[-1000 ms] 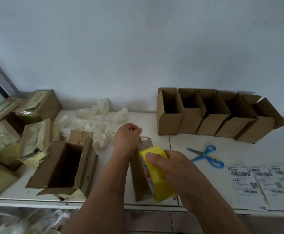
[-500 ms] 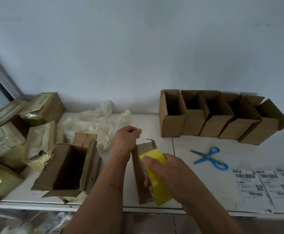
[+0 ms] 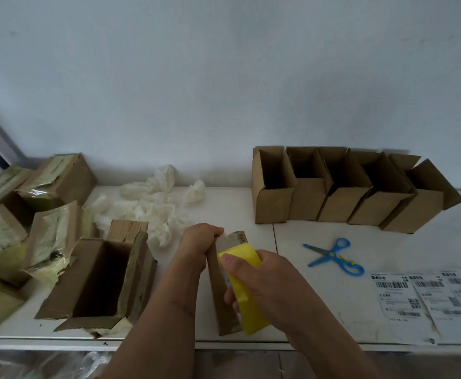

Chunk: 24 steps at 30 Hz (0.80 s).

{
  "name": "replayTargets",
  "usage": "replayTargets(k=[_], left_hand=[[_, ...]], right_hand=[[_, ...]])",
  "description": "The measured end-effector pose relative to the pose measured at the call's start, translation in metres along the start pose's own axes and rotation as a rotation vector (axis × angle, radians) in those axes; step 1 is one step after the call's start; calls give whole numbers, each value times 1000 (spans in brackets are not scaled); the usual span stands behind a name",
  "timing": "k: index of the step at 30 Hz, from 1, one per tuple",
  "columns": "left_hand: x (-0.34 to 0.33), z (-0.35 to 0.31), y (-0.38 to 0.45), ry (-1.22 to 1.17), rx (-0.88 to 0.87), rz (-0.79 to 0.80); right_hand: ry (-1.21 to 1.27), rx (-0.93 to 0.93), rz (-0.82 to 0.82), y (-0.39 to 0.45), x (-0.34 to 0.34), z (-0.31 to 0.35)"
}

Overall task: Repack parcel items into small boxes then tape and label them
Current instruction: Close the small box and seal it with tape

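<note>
A: We have the small brown cardboard box (image 3: 225,285) standing at the lower centre of the frame, near the front edge of the white table (image 3: 251,206). Our left hand (image 3: 198,246) is curled into a fist around its top far corner, which we judge keeps the flaps shut and the box steady.

B: And our right hand (image 3: 265,287) grips the yellow roll of packing tape (image 3: 244,289), thumb over the top and fingers wrapped under it, the roll pressed against the box's right side. That looks like sealing, with the roll held close so the tape lies flat.

A: The blue-handled scissors (image 3: 334,257) lie to the right of centre, within our reach for cutting the tape.

B: The white printed shipping labels (image 3: 426,302) wait at the lower right. The row of five open brown cardboard boxes (image 3: 347,187) stands against the wall at the upper right, ready for filling, we think.

A: The torn large cardboard parcel (image 3: 98,283) sits open at the lower left.
</note>
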State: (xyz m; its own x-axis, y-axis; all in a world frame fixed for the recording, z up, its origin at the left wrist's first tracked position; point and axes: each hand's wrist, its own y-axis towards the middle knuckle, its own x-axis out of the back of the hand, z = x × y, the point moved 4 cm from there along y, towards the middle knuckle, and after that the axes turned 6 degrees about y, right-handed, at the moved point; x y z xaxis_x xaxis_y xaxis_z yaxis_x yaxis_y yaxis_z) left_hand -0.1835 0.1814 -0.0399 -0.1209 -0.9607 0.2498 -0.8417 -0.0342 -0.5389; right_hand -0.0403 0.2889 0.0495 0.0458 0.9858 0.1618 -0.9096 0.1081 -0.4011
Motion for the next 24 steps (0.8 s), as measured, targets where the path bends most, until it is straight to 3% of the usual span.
replayTargets(k=[4,8,11,14,16,20,24], left_hand=[[1,3,-2,-54,131,46],[4,2,1,99,116,60],[10,-4,4,305,-32,53],[10,-24,-4,525,-357,-48],[-3,-35,-18,642,-494,29],[-24,-24,-26,956,-366,258],[-27,-19,-27,1176,-418,253]], right_hand=[[9,10,-5,0,0,0],[29,11,3,0,-1,-1],[9,13,17,-1,-2,-1],[-19,10,9,-2,-2,-1],[-36,11,-7,-1,0,-1],[-106,18,-19,-5,2,0],[-36,29,45,-13,3,-6]])
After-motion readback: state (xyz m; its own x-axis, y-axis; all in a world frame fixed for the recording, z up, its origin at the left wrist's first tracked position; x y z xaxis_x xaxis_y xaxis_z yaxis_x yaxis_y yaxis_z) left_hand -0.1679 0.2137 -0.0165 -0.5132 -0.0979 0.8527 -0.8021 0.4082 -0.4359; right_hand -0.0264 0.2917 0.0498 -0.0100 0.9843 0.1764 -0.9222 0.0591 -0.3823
